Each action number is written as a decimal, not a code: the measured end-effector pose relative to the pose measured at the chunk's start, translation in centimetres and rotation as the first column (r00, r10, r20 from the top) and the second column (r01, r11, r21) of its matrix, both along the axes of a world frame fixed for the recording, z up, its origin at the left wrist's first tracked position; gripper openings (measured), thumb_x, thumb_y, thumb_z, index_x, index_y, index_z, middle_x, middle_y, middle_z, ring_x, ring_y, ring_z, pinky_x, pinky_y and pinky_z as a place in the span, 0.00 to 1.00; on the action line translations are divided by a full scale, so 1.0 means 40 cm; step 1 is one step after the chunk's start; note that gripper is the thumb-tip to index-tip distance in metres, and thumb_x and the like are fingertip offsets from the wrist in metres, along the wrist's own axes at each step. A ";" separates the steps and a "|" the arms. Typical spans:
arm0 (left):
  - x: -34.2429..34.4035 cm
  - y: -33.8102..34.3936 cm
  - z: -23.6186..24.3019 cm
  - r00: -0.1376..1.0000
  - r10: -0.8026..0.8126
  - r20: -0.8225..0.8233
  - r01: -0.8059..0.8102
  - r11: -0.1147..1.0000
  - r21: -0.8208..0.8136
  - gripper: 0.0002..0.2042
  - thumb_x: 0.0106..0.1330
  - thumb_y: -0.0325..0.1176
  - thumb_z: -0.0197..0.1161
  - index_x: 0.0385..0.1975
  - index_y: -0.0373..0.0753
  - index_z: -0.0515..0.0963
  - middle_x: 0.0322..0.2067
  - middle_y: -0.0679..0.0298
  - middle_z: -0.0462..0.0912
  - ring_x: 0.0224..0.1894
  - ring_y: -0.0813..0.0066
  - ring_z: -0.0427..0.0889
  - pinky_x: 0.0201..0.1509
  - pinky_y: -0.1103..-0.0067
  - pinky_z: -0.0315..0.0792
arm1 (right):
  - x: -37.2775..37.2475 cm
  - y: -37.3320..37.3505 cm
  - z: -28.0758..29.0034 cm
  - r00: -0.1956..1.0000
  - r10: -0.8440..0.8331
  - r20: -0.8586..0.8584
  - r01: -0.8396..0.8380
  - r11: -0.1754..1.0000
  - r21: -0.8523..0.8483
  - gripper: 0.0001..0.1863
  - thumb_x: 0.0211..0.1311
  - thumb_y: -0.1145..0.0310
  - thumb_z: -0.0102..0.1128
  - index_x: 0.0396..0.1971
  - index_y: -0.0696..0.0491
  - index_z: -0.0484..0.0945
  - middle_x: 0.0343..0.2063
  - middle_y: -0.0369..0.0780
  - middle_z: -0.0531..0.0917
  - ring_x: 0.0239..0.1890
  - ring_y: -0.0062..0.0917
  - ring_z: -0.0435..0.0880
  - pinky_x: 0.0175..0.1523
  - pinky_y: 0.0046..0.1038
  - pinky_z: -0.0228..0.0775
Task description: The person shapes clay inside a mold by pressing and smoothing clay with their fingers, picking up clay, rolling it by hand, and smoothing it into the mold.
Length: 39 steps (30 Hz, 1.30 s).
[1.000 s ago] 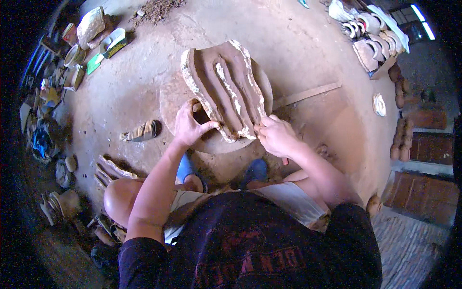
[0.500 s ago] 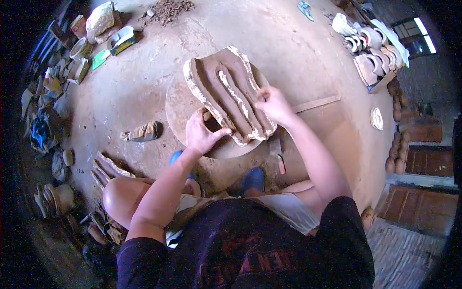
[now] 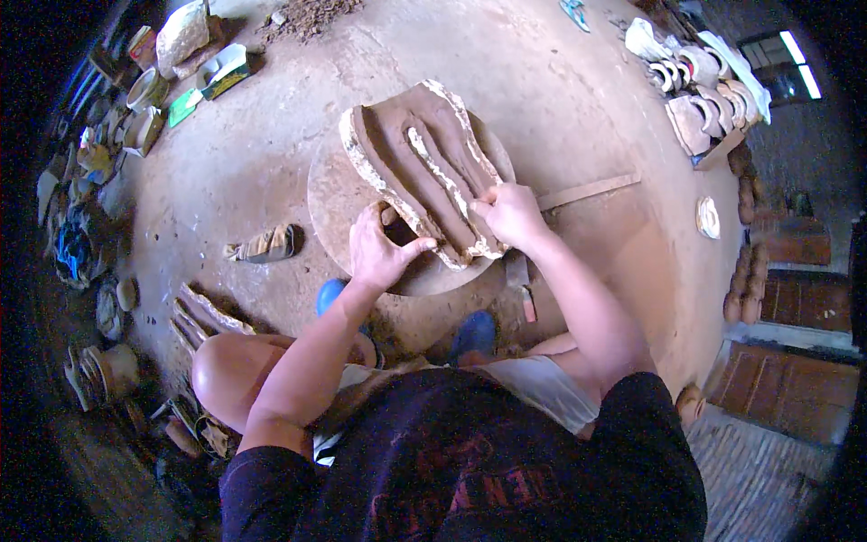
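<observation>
A clay-lined plaster mould, rough white along its rims and central ridge, lies on a round board. My left hand grips its lower-left side, thumb on the rim and fingers curled at the edge. On the lower-right part of the mould rests my right hand, fingers bent against the inner channel and rim, their tips partly hidden. A flat-bladed tool with a reddish handle lies just below the board, near my right forearm.
A wooden slat lies right of the board, a striped wrapped bundle left of it. Another mould piece is by my left knee. Stacked curved moulds stand at upper right; containers and bags line the left.
My right hand has released the red-handled tool, now lying on the floor, risen along the mould's right edge, then shifted slightly down-left. The mould and left hand have moved a little right and down overall.
</observation>
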State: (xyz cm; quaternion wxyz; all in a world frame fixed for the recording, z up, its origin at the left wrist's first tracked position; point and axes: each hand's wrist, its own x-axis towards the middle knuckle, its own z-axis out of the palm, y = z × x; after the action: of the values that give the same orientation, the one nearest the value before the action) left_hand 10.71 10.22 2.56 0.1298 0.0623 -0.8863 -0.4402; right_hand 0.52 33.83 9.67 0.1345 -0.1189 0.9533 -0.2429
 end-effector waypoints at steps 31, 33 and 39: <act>-0.022 -0.059 -0.051 0.992 0.128 0.013 -0.127 0.963 0.238 0.16 0.78 0.42 0.60 0.49 0.32 0.76 0.40 0.53 0.84 0.45 0.62 0.82 0.53 0.68 0.74 | 0.118 -0.010 -0.045 0.967 -0.128 0.219 0.228 0.818 -0.529 0.08 0.70 0.71 0.62 0.42 0.60 0.82 0.31 0.40 0.87 0.28 0.24 0.84 0.35 0.30 0.77; -0.034 -0.040 -0.034 0.993 0.114 0.028 -0.117 0.954 0.276 0.17 0.77 0.42 0.60 0.50 0.32 0.74 0.40 0.51 0.85 0.45 0.58 0.83 0.53 0.66 0.75 | 0.036 -0.040 -0.030 0.989 -0.133 0.063 0.147 0.900 -0.411 0.11 0.69 0.70 0.60 0.45 0.60 0.83 0.32 0.43 0.88 0.31 0.30 0.86 0.39 0.35 0.80; -0.051 -0.058 -0.070 0.992 0.119 0.031 -0.123 0.968 0.218 0.18 0.77 0.43 0.58 0.51 0.33 0.73 0.44 0.45 0.85 0.48 0.47 0.84 0.54 0.61 0.75 | -0.118 -0.115 -0.101 0.939 0.323 -0.120 -0.299 0.936 0.185 0.13 0.61 0.70 0.55 0.35 0.59 0.87 0.35 0.53 0.87 0.44 0.51 0.85 0.52 0.50 0.77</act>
State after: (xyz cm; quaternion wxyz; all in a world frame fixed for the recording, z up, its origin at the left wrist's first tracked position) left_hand 8.69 7.90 -0.23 0.1408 0.1339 -0.8278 -0.5262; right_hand -4.19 29.22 5.65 0.1093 -0.2749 0.9464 -0.1299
